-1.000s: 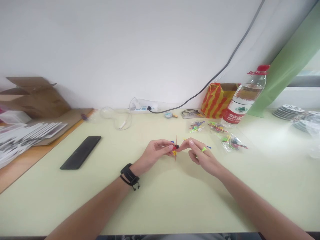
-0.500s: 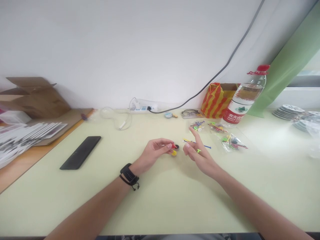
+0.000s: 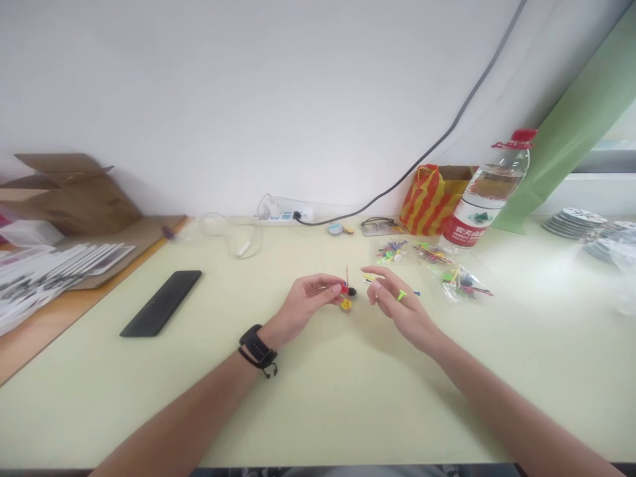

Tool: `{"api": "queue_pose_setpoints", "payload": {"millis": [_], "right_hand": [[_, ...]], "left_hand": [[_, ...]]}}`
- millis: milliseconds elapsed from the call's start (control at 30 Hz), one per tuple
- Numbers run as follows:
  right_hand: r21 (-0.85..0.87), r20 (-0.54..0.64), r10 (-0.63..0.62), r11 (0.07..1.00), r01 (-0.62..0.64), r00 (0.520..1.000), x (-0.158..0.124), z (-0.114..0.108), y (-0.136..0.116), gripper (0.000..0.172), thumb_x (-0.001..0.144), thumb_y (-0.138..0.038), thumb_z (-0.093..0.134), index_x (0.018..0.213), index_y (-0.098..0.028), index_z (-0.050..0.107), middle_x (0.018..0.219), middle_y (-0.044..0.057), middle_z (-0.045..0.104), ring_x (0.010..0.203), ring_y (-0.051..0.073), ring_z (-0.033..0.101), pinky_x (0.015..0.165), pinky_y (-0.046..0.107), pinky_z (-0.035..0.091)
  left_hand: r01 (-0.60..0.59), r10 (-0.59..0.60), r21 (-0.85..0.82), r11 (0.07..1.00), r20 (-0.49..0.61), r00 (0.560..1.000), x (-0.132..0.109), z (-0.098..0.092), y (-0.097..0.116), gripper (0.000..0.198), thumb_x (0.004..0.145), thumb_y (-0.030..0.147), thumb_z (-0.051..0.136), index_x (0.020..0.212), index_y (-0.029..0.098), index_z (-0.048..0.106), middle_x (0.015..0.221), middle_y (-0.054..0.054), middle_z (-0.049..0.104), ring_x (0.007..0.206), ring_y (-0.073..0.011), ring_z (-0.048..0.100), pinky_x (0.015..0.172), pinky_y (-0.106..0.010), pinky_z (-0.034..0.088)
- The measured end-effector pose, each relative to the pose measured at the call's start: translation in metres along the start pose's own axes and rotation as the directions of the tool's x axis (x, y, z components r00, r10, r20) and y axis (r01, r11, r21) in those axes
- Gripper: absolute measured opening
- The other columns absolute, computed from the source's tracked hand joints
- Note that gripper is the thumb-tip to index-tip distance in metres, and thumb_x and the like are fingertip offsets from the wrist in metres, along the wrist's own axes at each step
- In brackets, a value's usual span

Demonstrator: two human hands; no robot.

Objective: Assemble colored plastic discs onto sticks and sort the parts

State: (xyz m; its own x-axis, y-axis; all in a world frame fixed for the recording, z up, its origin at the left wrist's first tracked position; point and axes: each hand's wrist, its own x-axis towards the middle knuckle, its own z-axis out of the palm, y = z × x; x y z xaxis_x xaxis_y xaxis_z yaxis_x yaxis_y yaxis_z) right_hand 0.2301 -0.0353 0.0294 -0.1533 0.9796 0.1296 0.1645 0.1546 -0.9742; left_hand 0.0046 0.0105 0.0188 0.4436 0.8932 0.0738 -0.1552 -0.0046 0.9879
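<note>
My left hand (image 3: 313,296) is closed, thumb and fingertips pinching a small red plastic piece (image 3: 344,289). A thin red blade (image 3: 348,281) stands across the front of that piece, its outline faint. Just beyond the fingertips are a yellow wheel (image 3: 346,305) and a black wheel (image 3: 352,292). To the right, my right hand (image 3: 397,301) has its index finger stretched toward the blade, without touching it. A small bright green plastic peg (image 3: 401,295) is tucked between its fingers. Behind this hand lie thin yellow and blue sticks (image 3: 417,293), partly hidden.
Clear bags of coloured plastic parts (image 3: 464,283) lie at the right, before a water bottle (image 3: 479,205) and a striped bag (image 3: 422,202). Eyeglasses (image 3: 380,225) and a power strip (image 3: 283,216) sit by the wall. A black slab (image 3: 161,303) lies left, near stacked papers (image 3: 64,271).
The thin red blade now shows upright at my left fingertips. My right index finger has swung down and left from its raised position, the green peg moving with the hand. My left hand stays put.
</note>
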Motion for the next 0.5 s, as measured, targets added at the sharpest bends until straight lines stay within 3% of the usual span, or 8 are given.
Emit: {"api": "queue_pose_setpoints", "payload": {"millis": [67,167,267,367,500], "right_hand": [[-0.087,0.009,-0.060,0.994,0.061,0.998,-0.0015,0.0012,0.0010,0.049,0.103,-0.049,0.049,0.147,-0.030,0.049,0.080,-0.001,0.053,0.074,0.016,0.052,0.067,0.029,0.042],[-0.135,0.118,-0.089,0.985,0.105,0.989,-0.0027,0.0030,0.0026,0.050,0.104,-0.048,0.047,0.151,-0.031,0.047,0.086,0.001,0.055,0.082,0.017,0.056,0.075,0.030,0.048],[-0.143,0.184,-0.098,0.982,0.125,0.978,-0.0021,0.0038,0.0037,0.048,0.104,-0.048,0.046,0.148,-0.030,0.052,0.088,0.002,0.056,0.080,0.017,0.056,0.072,0.030,0.049],[-0.168,0.179,-0.113,0.975,0.144,0.977,-0.0017,0.0035,0.0045,0.048,0.104,-0.048,0.047,0.148,-0.029,0.053,0.088,0.003,0.056,0.081,0.018,0.055,0.069,0.028,0.049],[-0.210,0.136,-0.136,0.964,0.162,0.981,-0.0039,0.0029,0.0058,0.060,0.103,-0.046,0.049,0.159,-0.032,0.031,0.087,0.000,0.055,0.061,0.013,0.046,0.057,0.027,0.042]], "left_hand": [[0.002,-0.002,0.002,1.000,0.015,1.000,-0.0002,-0.0001,-0.0002,0.031,0.087,0.036,0.079,0.110,0.014,0.077,0.107,-0.013,0.077,0.091,-0.0222,0.073,0.086,-0.036,0.057],[0.000,-0.001,0.012,1.000,0.034,0.999,-0.0010,0.0005,0.0006,0.029,0.089,0.036,0.077,0.109,0.014,0.077,0.106,-0.013,0.077,0.092,-0.0219,0.073,0.086,-0.035,0.057],[-0.007,0.006,0.022,1.000,0.041,0.999,-0.0014,0.0013,0.0018,0.028,0.090,0.036,0.076,0.109,0.015,0.076,0.109,-0.013,0.077,0.093,-0.0219,0.073,0.087,-0.035,0.057],[-0.002,0.001,0.007,1.000,0.046,0.999,-0.0009,0.0012,0.0016,0.030,0.090,0.036,0.076,0.110,0.014,0.076,0.110,-0.013,0.077,0.093,-0.0226,0.073,0.088,-0.037,0.058],[0.010,-0.010,-0.004,1.000,0.032,0.999,-0.0002,0.0005,-0.0005,0.030,0.088,0.036,0.079,0.108,0.014,0.077,0.104,-0.013,0.078,0.092,-0.0223,0.073,0.086,-0.036,0.058]]}}
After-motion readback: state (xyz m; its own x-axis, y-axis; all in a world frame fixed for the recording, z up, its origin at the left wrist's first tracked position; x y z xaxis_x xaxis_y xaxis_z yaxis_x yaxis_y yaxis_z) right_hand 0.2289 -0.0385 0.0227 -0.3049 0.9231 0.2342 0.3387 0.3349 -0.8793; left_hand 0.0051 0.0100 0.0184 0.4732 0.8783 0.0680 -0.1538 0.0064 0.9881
